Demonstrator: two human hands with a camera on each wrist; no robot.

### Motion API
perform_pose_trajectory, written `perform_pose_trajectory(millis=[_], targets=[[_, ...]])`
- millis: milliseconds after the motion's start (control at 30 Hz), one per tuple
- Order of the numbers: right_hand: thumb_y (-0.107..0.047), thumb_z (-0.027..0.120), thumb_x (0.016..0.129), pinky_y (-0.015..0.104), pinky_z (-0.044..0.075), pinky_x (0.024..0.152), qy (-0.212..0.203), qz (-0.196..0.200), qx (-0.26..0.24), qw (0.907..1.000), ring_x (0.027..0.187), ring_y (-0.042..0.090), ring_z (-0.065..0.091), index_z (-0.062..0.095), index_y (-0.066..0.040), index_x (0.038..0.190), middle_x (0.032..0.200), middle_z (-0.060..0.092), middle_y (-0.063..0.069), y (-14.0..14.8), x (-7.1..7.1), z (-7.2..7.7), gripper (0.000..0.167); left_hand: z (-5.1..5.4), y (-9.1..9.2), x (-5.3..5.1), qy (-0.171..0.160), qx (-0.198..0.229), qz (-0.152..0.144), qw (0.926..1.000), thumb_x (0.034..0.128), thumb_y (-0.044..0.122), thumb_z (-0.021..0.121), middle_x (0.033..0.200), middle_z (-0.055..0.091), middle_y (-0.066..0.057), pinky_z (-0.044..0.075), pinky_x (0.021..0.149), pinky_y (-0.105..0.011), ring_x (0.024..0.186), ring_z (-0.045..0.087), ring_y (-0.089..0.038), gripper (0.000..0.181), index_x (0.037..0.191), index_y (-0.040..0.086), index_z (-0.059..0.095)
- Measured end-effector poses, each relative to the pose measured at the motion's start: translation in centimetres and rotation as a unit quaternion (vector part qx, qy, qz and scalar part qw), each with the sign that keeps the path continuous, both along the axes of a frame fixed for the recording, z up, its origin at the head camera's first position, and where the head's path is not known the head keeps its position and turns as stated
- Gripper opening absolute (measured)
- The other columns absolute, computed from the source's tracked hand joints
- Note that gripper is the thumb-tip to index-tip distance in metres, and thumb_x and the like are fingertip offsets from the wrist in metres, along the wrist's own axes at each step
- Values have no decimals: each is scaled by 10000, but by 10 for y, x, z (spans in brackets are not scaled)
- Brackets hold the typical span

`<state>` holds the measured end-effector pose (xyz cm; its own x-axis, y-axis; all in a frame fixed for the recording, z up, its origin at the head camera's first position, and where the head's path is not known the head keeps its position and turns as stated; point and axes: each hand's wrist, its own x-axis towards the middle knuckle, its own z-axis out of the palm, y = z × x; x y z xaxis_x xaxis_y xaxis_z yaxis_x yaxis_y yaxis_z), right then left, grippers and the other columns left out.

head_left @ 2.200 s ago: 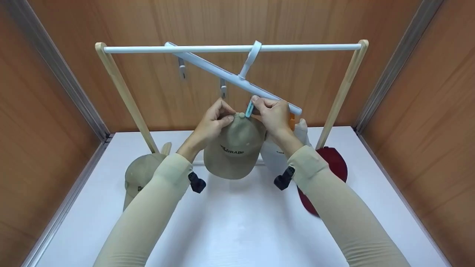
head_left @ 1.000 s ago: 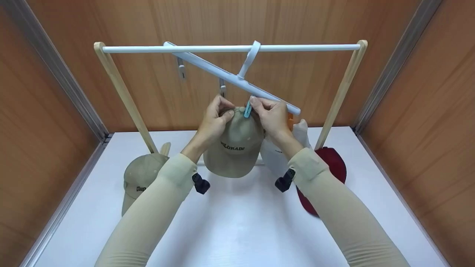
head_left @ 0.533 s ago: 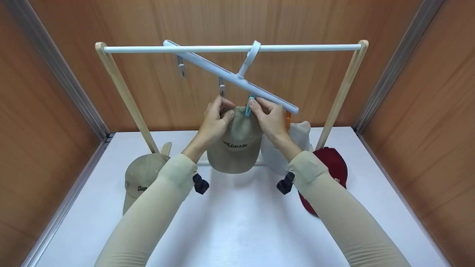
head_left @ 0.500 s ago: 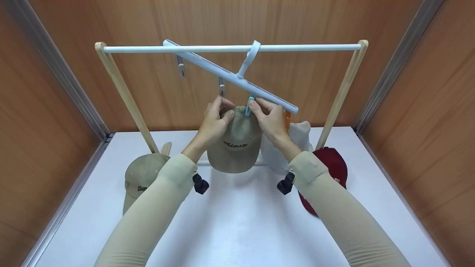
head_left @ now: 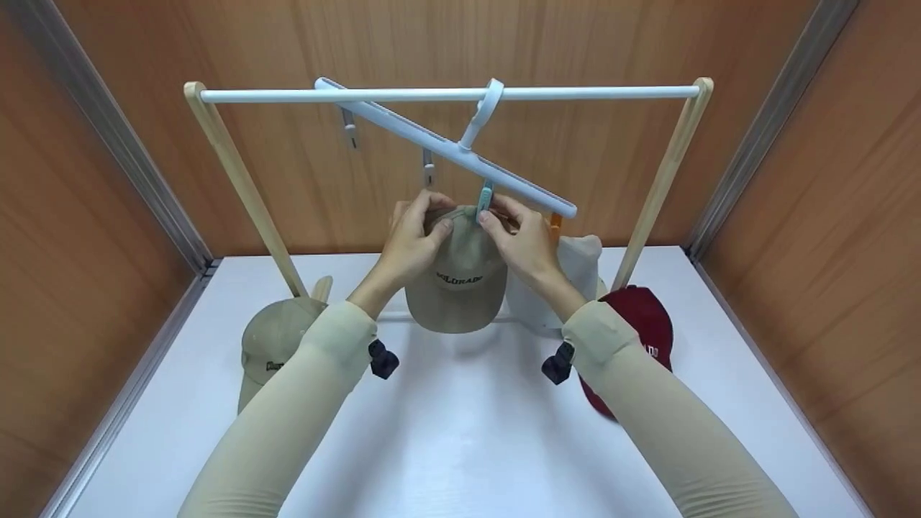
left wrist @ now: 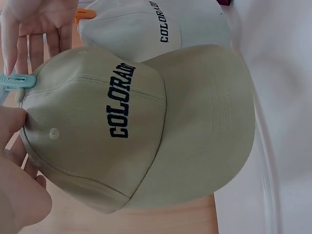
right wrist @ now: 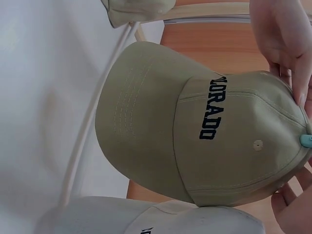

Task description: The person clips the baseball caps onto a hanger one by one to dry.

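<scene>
A khaki baseball cap (head_left: pixel 457 302) lettered "COLORADO" hangs brim down beneath a pale blue hanger (head_left: pixel 403 129). The hanger hooks over the white bar (head_left: pixel 273 96) of a rack. At the cap's top button, a teal clip (head_left: pixel 486 196) meets the fabric; its lower end is on the cap in the left wrist view. My left hand (head_left: pixel 410 248) pinches the crown to the left of the clip, thumb in front and fingers behind. With thumb and forefinger, my right hand (head_left: pixel 531 248) pinches the teal clip low down; its other fingers extend behind the cap.
An orange clip (head_left: pixel 556 224) holds a white cap (head_left: pixel 581 266) right behind my right hand. Grey clips (head_left: pixel 429 169) dangle from the hanger's left half. Another khaki cap (head_left: pixel 277 334) sits at left, a dark red cap (head_left: pixel 640 324) at right. Wooden posts (head_left: pixel 245 187) flank the work.
The right thumb has slid down the teal clip towards the cap. The cap has risen slightly and shifted a little right. The left hand has kept its pinch on the crown.
</scene>
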<state>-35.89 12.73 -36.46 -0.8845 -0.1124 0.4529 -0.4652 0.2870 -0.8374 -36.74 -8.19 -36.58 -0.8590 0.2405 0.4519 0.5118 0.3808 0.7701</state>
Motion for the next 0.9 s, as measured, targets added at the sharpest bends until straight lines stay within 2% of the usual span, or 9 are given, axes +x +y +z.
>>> perform_pose_trajectory(millis=[233,433,600,767,900], targets=[[-281,671,1063,466,486,1140,15,-97,223,9997,1321,251,629,586,-95,1513,1466,655,60,4,2,-2,495,-2,-3,2,152,-258,4,9996,1095,127,580,1395,647,-16,266,1173,-479,1376,368,-229,293,1388,117,591],[-267,664,1066,456,461,1164,6,-118,395,9991,1381,253,594,550,-120,1549,1523,612,49,8,3,-5,518,-3,-5,2,240,-516,95,9983,1097,152,576,1441,623,-3,205,1190,-518,1417,358,-239,329,1426,146,587],[-257,663,1066,471,472,1152,120,-106,684,9975,1401,288,575,534,-90,1556,1546,586,87,10,4,-8,533,-5,-7,3,352,-581,82,9977,1097,150,577,1463,611,-12,207,1188,-524,1426,358,-251,350,1447,145,587],[-233,691,1047,435,536,1068,440,-143,1144,9924,1313,288,615,528,-34,1545,1503,605,133,13,6,-10,561,-7,-9,3,565,-888,146,9943,1098,165,572,1475,607,-18,196,1187,-535,1429,362,-279,376,1473,153,575],[-220,697,1043,437,539,1073,578,-60,1256,9904,1340,290,603,510,-32,1555,1517,588,137,16,10,-11,577,-9,-12,2,667,-1011,175,9925,1100,175,571,1491,596,-13,201,1195,-530,1428,367,-277,390,1489,161,564]])
